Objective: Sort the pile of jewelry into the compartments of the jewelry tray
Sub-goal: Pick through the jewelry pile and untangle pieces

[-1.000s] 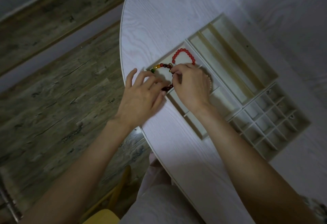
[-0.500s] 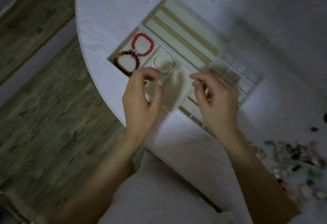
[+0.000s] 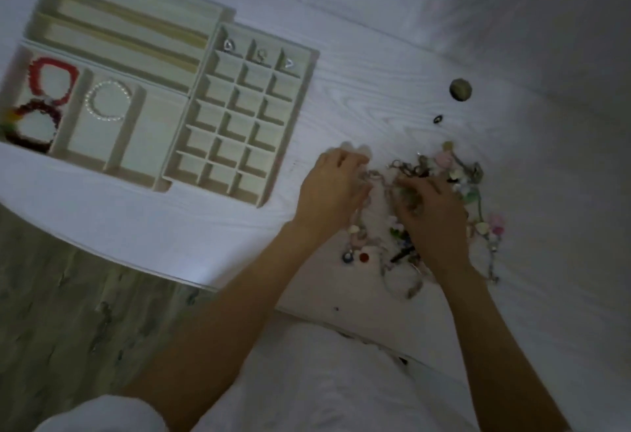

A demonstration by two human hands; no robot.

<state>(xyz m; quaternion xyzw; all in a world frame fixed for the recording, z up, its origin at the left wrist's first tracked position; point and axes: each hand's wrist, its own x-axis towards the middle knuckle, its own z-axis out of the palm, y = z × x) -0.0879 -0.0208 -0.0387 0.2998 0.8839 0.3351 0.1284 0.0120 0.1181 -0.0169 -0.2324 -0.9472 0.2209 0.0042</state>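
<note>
The jewelry pile (image 3: pixel 447 172), a tangle of chains, charms and beads, lies on the white table right of the wooden jewelry tray (image 3: pixel 205 59). My left hand (image 3: pixel 333 189) rests at the pile's left edge, fingers bent down onto a chain (image 3: pixel 375 175). My right hand (image 3: pixel 435 223) covers the pile's middle with its fingers curled into it. Blur hides whether either hand grips anything. The tray's left compartments hold a red bead bracelet (image 3: pixel 51 80), a dark multicoloured bracelet (image 3: pixel 32 124) and a pearl bracelet (image 3: pixel 108 100). Three small pieces (image 3: pixel 261 55) sit in the top row of small cells.
A round greenish object (image 3: pixel 460 89) and a small dark ring (image 3: pixel 437 119) lie apart beyond the pile. The table's curved front edge (image 3: pixel 191 281) runs under my left forearm, with wooden floor (image 3: pixel 68 312) below it. The tray's long slots (image 3: pixel 119 18) hold nothing.
Both hands have left the tray's bracelet compartments and moved right to the jewelry pile. The view has swung right with them. The dark bracelet now lies in the tray beside the red one.
</note>
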